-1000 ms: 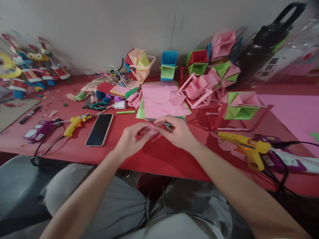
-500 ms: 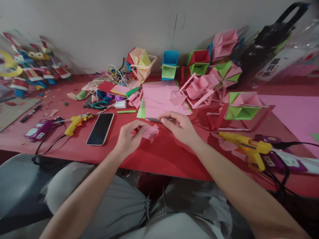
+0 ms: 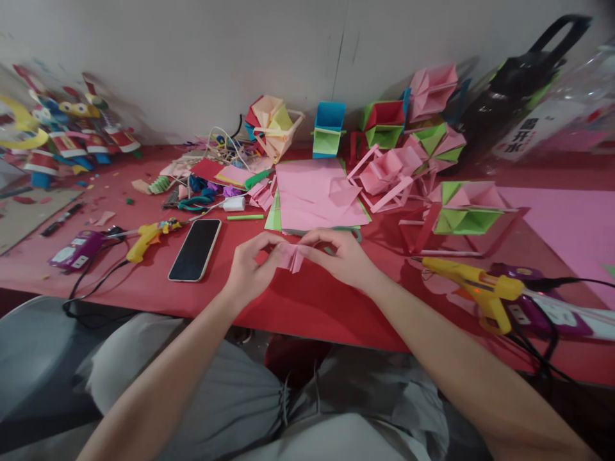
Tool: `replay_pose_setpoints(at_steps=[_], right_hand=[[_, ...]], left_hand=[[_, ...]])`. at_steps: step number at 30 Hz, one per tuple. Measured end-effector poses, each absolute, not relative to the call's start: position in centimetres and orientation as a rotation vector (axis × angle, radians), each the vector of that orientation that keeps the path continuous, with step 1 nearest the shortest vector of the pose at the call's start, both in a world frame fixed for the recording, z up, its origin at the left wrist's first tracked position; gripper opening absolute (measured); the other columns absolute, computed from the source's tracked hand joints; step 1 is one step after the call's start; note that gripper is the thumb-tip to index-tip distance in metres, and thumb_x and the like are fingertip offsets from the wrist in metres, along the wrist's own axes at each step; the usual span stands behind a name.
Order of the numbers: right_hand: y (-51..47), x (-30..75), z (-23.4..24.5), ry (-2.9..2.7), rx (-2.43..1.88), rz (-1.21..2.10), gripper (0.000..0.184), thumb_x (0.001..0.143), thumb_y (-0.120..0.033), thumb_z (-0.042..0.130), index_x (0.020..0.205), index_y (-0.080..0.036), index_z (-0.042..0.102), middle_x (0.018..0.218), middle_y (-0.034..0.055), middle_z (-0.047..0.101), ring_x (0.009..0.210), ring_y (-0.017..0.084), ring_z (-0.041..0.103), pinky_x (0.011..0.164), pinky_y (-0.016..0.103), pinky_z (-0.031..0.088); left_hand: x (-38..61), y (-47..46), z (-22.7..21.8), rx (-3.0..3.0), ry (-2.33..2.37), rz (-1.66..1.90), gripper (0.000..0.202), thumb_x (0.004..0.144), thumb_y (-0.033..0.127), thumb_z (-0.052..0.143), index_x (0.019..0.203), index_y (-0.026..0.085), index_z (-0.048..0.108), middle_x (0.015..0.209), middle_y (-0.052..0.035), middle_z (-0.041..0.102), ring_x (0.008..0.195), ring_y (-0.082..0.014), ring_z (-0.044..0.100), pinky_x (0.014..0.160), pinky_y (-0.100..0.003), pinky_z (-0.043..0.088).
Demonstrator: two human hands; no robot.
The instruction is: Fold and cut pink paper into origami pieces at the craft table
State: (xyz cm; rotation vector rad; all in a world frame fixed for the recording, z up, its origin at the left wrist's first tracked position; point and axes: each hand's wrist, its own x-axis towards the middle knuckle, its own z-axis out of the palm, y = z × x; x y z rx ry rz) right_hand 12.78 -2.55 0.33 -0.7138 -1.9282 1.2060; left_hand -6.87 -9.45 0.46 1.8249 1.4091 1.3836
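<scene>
Both of my hands meet over the red table (image 3: pixel 312 301) on a small folded pink paper piece (image 3: pixel 291 257). My left hand (image 3: pixel 252 269) pinches its left side with thumb and fingers. My right hand (image 3: pixel 343 256) pinches its right edge. Just behind my hands lies a stack of pink paper sheets (image 3: pixel 312 192) over green ones. A black phone (image 3: pixel 195 249) lies face up to the left of my left hand.
A yellow glue gun (image 3: pixel 473 282) with cables rests at the right, and a smaller one (image 3: pixel 147 234) lies at the left. Folded pink and green paper models (image 3: pixel 456 208) crowd the back right. Paper scraps, scissors (image 3: pixel 192 203) and colourful figures (image 3: pixel 72 134) fill the back left.
My right hand had drawn away toward the paper stack, leaving the pink piece in my left hand. It has come back and pinches the piece again.
</scene>
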Motion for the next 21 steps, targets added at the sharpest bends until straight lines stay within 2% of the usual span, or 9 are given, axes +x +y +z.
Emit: replay_pose_setpoints(at_steps=[7,11,17,21], right_hand=[[-2.7,12.9,0.4,-1.975,-0.721,1.218,0.021,0.09,-0.039,0.071,0.088,-0.018,0.072,0.087,0.0039,0.074,0.081,0.017,0.066,0.077,0.031,0.052],[-2.8,12.9,0.3,-2.038,-0.724,1.12,0.021,0.093,-0.037,0.067,0.084,-0.018,0.068,0.081,0.003,0.071,0.075,0.016,0.062,0.073,0.03,0.049],[-2.7,13.0,0.1,-2.035,-0.724,1.049,0.018,0.096,-0.03,0.061,0.083,-0.018,0.063,0.077,0.002,0.068,0.071,0.014,0.059,0.066,0.028,0.045],[-2.8,12.9,0.0,-1.986,-0.758,1.044,0.017,0.096,-0.03,0.062,0.084,-0.018,0.065,0.079,0.0029,0.069,0.073,0.015,0.061,0.069,0.029,0.047]], left_hand=[[-6.7,-9.6,0.4,1.839,1.484,1.245,0.02,0.098,0.033,0.058,0.089,0.018,0.068,0.084,-0.0035,0.072,0.078,-0.0152,0.065,0.076,-0.027,0.053],[-6.4,-9.5,0.3,1.799,1.465,1.224,0.019,0.098,0.031,0.057,0.089,0.018,0.067,0.085,-0.0031,0.07,0.079,-0.0146,0.064,0.076,-0.026,0.052],[-5.9,-9.5,0.8,1.668,1.454,1.066,0.021,0.087,0.036,0.072,0.087,0.016,0.065,0.077,0.0003,0.065,0.07,-0.0125,0.057,0.063,-0.024,0.046],[-5.7,-9.4,0.8,1.532,1.401,1.028,0.019,0.084,0.033,0.074,0.087,0.015,0.068,0.079,-0.0022,0.071,0.072,-0.015,0.064,0.066,-0.026,0.05]])
